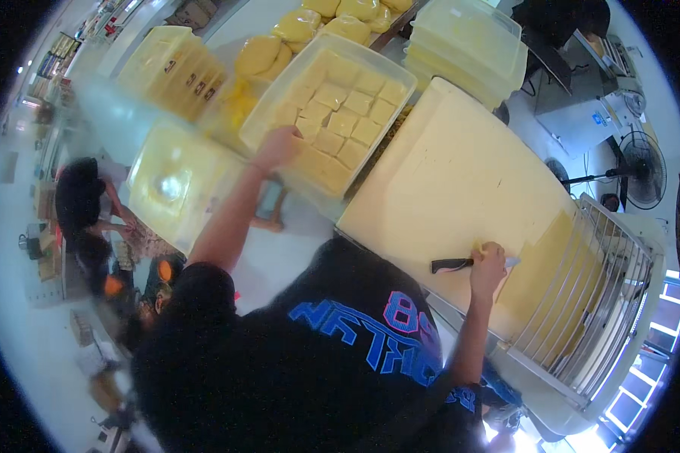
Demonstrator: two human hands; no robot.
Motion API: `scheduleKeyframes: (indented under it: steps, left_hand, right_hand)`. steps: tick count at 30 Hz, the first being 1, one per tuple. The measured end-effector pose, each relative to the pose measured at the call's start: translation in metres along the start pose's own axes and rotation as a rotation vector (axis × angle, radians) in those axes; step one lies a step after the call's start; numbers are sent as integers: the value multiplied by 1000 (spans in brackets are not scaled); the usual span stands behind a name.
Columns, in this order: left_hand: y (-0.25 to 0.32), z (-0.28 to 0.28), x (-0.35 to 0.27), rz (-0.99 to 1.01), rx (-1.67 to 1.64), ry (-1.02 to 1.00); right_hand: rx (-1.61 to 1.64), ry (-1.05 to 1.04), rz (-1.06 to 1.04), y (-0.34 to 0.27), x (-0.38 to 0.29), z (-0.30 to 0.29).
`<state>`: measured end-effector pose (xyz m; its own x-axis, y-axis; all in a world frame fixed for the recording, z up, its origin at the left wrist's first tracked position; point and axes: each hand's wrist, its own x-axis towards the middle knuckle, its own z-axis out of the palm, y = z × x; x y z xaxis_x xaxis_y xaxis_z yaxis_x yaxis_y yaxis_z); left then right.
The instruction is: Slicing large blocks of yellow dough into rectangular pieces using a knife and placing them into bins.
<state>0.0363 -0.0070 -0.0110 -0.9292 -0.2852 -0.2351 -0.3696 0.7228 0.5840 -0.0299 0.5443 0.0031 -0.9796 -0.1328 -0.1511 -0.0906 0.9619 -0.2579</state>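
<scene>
My left hand (284, 148) reaches over the left edge of a translucent plastic bin (330, 42), its fingers at the pale yellow dough pieces (343, 122) lying in rows there; whether it grips one is not plain. Over the pale work surface (453, 153), my right hand (488, 263) has a small scrap of yellow dough (478, 246) at its fingers. A knife with a black handle (451, 265) lies beneath that hand, its blade tip showing on the far side. Right of it, a flat dough sheet (535, 266) runs under the metal bars of a machine guard (581, 289).
Lidded translucent bins (467, 42) are stacked behind the work surface, and more bins (170, 71) stand at the left. Bagged yellow dough (297, 25) lies beyond the dough bin. A black fan (641, 170) stands at the right. Another person (82, 209) works at the far left.
</scene>
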Motion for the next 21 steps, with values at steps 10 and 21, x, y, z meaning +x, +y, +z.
scheduleKeyframes:
  steps: [10, 21]
  left_hand:
    - [187, 51, -56, 572, -362, 130]
    - [63, -6, -15, -3, -106, 172]
  right_hand:
    - [621, 208, -82, -93, -11, -52]
    - [374, 189, 103, -68, -1, 12]
